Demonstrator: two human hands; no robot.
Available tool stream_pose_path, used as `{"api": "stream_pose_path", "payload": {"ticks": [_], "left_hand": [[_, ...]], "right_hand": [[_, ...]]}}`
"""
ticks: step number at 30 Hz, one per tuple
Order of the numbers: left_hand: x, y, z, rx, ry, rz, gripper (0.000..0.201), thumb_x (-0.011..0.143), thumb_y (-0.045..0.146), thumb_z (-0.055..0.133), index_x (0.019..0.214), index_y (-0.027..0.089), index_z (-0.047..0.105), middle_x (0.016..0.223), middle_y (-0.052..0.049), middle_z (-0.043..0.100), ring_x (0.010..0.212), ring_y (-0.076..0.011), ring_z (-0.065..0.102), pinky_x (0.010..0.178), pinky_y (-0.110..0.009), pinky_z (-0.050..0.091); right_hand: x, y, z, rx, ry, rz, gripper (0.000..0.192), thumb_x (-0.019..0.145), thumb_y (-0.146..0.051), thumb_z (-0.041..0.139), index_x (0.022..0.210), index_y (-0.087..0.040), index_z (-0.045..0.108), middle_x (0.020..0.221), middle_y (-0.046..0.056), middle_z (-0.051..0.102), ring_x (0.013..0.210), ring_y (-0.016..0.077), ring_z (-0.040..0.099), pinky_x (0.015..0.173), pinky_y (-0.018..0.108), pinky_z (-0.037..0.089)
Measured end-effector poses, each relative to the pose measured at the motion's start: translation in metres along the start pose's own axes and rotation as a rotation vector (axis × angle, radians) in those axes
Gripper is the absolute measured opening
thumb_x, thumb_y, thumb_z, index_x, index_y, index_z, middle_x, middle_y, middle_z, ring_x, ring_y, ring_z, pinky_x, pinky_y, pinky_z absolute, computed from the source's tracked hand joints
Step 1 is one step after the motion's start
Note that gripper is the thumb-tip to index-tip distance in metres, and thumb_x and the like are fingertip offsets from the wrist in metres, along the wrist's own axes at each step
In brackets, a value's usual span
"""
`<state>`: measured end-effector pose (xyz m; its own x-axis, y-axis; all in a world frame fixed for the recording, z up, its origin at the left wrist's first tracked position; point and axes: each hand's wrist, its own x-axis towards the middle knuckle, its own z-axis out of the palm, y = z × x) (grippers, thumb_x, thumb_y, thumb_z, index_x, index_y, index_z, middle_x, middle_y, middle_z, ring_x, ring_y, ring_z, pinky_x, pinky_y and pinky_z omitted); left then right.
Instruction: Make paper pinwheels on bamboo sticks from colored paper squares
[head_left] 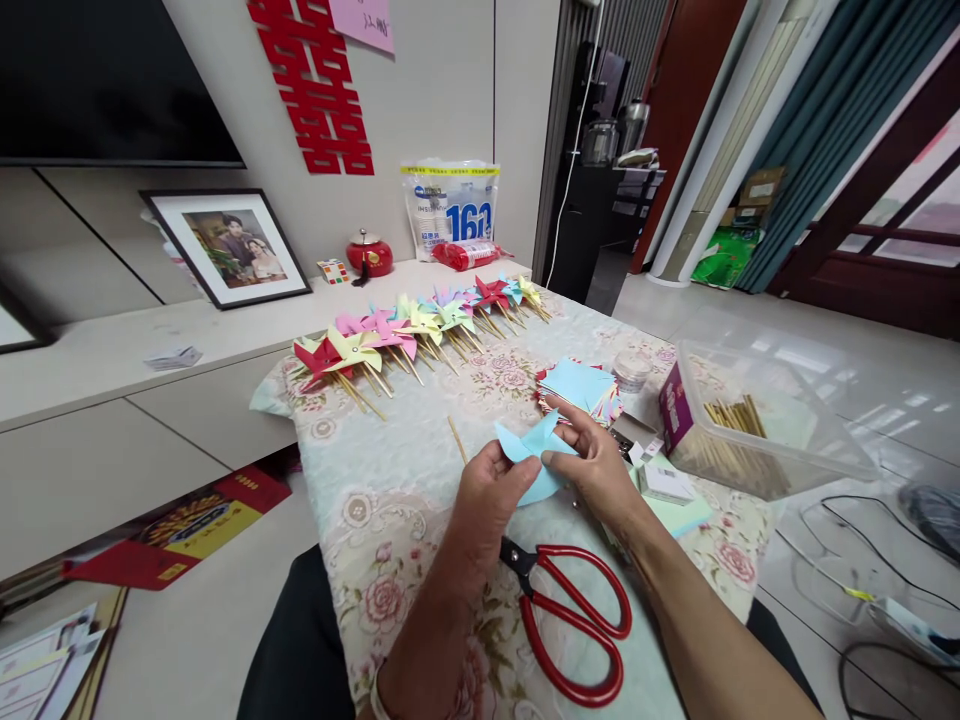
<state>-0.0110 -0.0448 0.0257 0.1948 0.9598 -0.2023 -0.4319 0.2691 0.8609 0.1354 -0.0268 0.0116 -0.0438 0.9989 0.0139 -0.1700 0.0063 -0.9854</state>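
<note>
Surface (420, 520): covered by a floral cloth. Held a row of finished paper pinwheels (420, 325) on sticks along its far edge; a stack of coloured paper squares (581, 385); a small round jar (631, 370); a clear box of wooden sticks (742, 425); one loose stick (457, 438); red-handled scissors (574, 615) at the near edge.

A light blue paper square (534, 455), partly folded with corners bent toward its middle, is pinched between the left hand (487, 500) and the right hand (596, 465) just above the floral tablecloth, at the near middle of the table. Its pointed flaps stick up; the lower edge curves behind the left thumb.
</note>
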Motion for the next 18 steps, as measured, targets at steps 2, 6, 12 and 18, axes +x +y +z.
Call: {"api": "stream_pose_path", "payload": {"ticks": [2,6,12,18], "left_hand": [[0.000,-0.006,0.004,-0.015,0.048,0.027,0.043,0.061,0.030,0.082,0.098,0.012,0.071,0.090,-0.007,0.077,0.082,-0.0218,0.069,0.073,-0.029,0.052],[0.000,-0.009,0.004,0.036,0.157,0.047,0.028,0.061,0.027,0.079,0.084,0.014,0.073,0.077,-0.003,0.075,0.069,-0.0182,0.066,0.067,-0.027,0.050],[0.002,-0.015,-0.005,0.155,0.194,0.090,0.031,0.065,0.029,0.076,0.090,0.012,0.075,0.079,-0.005,0.076,0.073,-0.0200,0.065,0.069,-0.028,0.051],[0.004,-0.017,-0.014,0.162,0.171,0.079,0.034,0.066,0.030,0.075,0.094,0.010,0.076,0.085,-0.008,0.077,0.074,-0.0214,0.066,0.070,-0.030,0.052]], "right_hand": [[0.000,-0.001,0.002,-0.003,0.005,-0.008,0.081,0.065,-0.019,0.073,0.142,-0.017,0.047,0.080,-0.002,0.063,0.065,0.0129,0.054,0.058,0.024,0.039],[-0.001,0.000,0.004,-0.021,-0.015,-0.007,0.079,0.065,-0.019,0.074,0.140,-0.017,0.048,0.076,-0.004,0.060,0.063,0.0120,0.052,0.056,0.024,0.037],[-0.002,0.003,0.005,-0.055,-0.046,-0.013,0.076,0.067,-0.019,0.074,0.138,-0.018,0.050,0.076,-0.005,0.058,0.062,0.0120,0.051,0.056,0.025,0.036],[-0.002,0.006,0.005,-0.079,-0.109,0.001,0.063,0.068,-0.020,0.076,0.129,-0.019,0.060,0.078,-0.003,0.061,0.070,0.0142,0.057,0.062,0.027,0.043]]}}
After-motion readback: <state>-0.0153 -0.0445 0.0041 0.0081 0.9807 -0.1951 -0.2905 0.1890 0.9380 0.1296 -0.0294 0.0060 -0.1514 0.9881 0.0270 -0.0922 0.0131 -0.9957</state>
